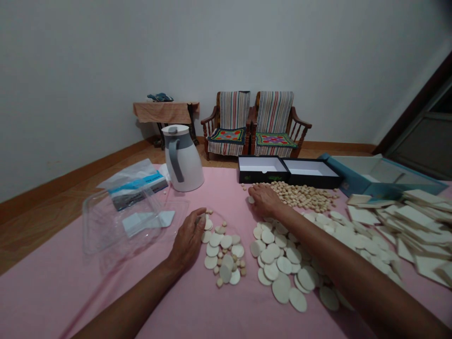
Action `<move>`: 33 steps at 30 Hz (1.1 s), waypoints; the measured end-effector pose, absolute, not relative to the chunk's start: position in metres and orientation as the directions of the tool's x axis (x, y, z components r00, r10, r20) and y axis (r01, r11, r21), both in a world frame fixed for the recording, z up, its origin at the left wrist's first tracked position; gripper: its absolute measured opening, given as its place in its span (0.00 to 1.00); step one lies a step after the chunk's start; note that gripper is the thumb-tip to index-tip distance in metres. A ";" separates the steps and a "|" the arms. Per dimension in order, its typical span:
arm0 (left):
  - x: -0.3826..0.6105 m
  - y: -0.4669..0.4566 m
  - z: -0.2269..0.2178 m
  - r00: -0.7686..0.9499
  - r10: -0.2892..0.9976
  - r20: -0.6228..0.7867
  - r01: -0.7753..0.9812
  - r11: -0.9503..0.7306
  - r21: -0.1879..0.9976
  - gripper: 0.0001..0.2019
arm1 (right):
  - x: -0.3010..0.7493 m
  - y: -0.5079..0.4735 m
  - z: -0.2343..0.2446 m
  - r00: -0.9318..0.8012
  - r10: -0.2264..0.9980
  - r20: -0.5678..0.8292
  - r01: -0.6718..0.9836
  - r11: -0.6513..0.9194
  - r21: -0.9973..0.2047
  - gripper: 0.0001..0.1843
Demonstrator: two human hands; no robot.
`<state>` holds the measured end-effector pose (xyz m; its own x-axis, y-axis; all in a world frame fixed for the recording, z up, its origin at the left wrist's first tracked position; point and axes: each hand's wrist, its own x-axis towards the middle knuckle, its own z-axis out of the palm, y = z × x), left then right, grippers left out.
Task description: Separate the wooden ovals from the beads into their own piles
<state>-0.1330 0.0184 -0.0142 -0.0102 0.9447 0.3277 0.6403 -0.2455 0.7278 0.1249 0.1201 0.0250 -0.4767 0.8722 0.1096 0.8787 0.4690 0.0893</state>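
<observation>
My left hand lies on its side on the pink cloth, fingers stretched and slightly cupped along the left edge of a small mixed group of pale round wooden discs and small wooden cubes. My right hand reaches to the left end of a heap of small wooden pieces. Its fingers are curled down, with a pale wooden disc at the fingertips; the thumb is mostly hidden. Beneath my right forearm spreads a larger pile of discs, partly covered by the arm.
Black boxes with white insides stand behind the heap, beside a blue box. Flat wooden pieces pile up at right. A white jug, a clear plastic tray and a blue-grey carton are at left.
</observation>
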 end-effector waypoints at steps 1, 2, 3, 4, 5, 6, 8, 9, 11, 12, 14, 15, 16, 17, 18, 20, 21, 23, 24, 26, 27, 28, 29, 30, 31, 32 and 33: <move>-0.133 0.018 -0.015 -0.007 0.944 0.330 0.640 -0.250 0.726 0.20 | 0.124 0.120 0.024 -0.481 0.870 0.106 0.877 0.473 0.087 0.16; -0.133 0.018 -0.015 -0.006 0.942 0.335 0.640 -0.254 0.725 0.20 | 0.124 0.120 0.024 -0.484 0.869 0.104 0.875 0.477 0.083 0.16; -0.133 0.018 -0.015 -0.005 0.941 0.338 0.641 -0.256 0.724 0.20 | 0.125 0.119 0.023 -0.484 0.869 0.101 0.875 0.479 0.076 0.15; -0.133 0.018 -0.015 -0.004 0.941 0.338 0.641 -0.257 0.723 0.20 | 0.126 0.119 0.023 -0.482 0.870 0.102 0.876 0.478 0.062 0.15; -0.133 0.018 -0.016 -0.004 0.941 0.337 0.641 -0.257 0.723 0.20 | 0.128 0.119 0.025 -0.479 0.871 0.107 0.877 0.478 0.040 0.14; -0.133 0.018 -0.016 -0.004 0.942 0.336 0.642 -0.255 0.723 0.20 | 0.132 0.118 0.027 -0.476 0.872 0.115 0.878 0.479 0.009 0.14; -0.133 0.017 -0.015 -0.003 0.943 0.333 0.643 -0.254 0.723 0.20 | 0.145 0.114 0.037 -0.464 0.875 0.135 0.876 0.476 -0.076 0.14; -0.133 0.017 -0.015 -0.002 0.943 0.332 0.643 -0.253 0.723 0.20 | 0.155 0.111 0.045 -0.462 0.877 0.131 0.870 0.477 -0.126 0.15; -0.133 0.017 -0.015 -0.004 0.945 0.327 0.644 -0.248 0.724 0.20 | 0.179 0.103 0.063 -0.479 0.875 0.069 0.847 0.481 -0.228 0.14; -0.133 0.017 -0.015 -0.004 0.946 0.323 0.644 -0.244 0.725 0.20 | 0.193 0.099 0.072 -0.506 0.862 -0.008 0.825 0.482 -0.295 0.12; -0.132 0.017 -0.015 -0.003 0.948 0.319 0.645 -0.242 0.725 0.20 | 0.216 0.093 0.086 -0.567 0.804 -0.178 0.782 0.458 -0.422 0.10; -0.132 0.017 -0.015 -0.001 0.947 0.320 0.644 -0.244 0.725 0.20 | 0.224 0.092 0.090 -0.583 0.786 -0.206 0.764 0.444 -0.469 0.10; -0.132 0.017 -0.014 0.001 0.947 0.322 0.643 -0.247 0.725 0.20 | 0.227 0.092 0.091 -0.579 0.786 -0.216 0.761 0.426 -0.490 0.10; -0.131 0.017 -0.014 0.003 0.946 0.324 0.642 -0.250 0.725 0.20 | 0.226 0.093 0.088 -0.558 0.806 -0.198 0.770 0.414 -0.486 0.10; -0.131 0.017 -0.014 0.005 0.946 0.324 0.640 -0.252 0.725 0.20 | 0.222 0.095 0.084 -0.526 0.835 -0.162 0.788 0.406 -0.463 0.10; -0.131 0.018 -0.013 0.010 0.948 0.319 0.636 -0.252 0.730 0.20 | 0.203 0.101 0.067 -0.453 0.889 -0.060 0.839 0.403 -0.367 0.09; -0.132 0.018 -0.013 0.009 0.949 0.316 0.632 -0.251 0.734 0.19 | 0.192 0.103 0.057 -0.434 0.900 -0.039 0.860 0.401 -0.316 0.10; -0.132 0.018 -0.012 0.003 0.952 0.308 0.621 -0.243 0.745 0.19 | 0.170 0.106 0.038 -0.367 0.930 -0.039 0.914 0.352 -0.203 0.10; -0.132 0.018 -0.012 0.001 0.953 0.302 0.615 -0.238 0.752 0.19 | 0.161 0.106 0.030 -0.347 0.937 -0.032 0.925 0.337 -0.177 0.11; -0.132 0.018 -0.011 0.006 0.957 0.289 0.602 -0.234 0.764 0.20 | 0.150 0.106 0.017 -0.309 0.951 -0.012 0.941 0.304 -0.147 0.12; -0.132 0.018 -0.011 0.015 0.959 0.283 0.592 -0.236 0.770 0.20 | 0.148 0.106 0.013 -0.299 0.954 -0.003 0.944 0.295 -0.144 0.12; -0.131 0.018 -0.010 0.026 0.961 0.275 0.579 -0.239 0.780 0.21 | 0.147 0.106 0.011 -0.292 0.956 0.004 0.946 0.289 -0.143 0.13; -0.129 0.017 -0.009 0.042 0.964 0.264 0.561 -0.241 0.792 0.21 | 0.147 0.107 0.010 -0.288 0.958 0.007 0.948 0.286 -0.144 0.13; -0.128 0.016 -0.008 0.061 0.967 0.249 0.537 -0.242 0.808 0.22 | 0.148 0.107 0.010 -0.286 0.958 0.006 0.948 0.284 -0.145 0.12; -0.126 0.015 -0.008 0.078 0.969 0.234 0.509 -0.241 0.827 0.23 | 0.150 0.107 0.012 -0.291 0.957 0.006 0.946 0.288 -0.151 0.11; -0.125 0.014 -0.008 0.095 0.971 0.221 0.476 -0.239 0.847 0.24 | 0.153 0.107 0.014 -0.294 0.956 0.013 0.943 0.292 -0.158 0.11; -0.123 0.013 -0.009 0.112 0.972 0.209 0.440 -0.237 0.866 0.24 | 0.157 0.106 0.017 -0.297 0.955 0.025 0.940 0.296 -0.168 0.10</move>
<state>-0.1226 0.0134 -0.0090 0.1115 0.9716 0.2089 0.4399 -0.2368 0.8663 0.1566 0.1062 0.0174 -0.2966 0.9547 0.0248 0.9402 0.2965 -0.1677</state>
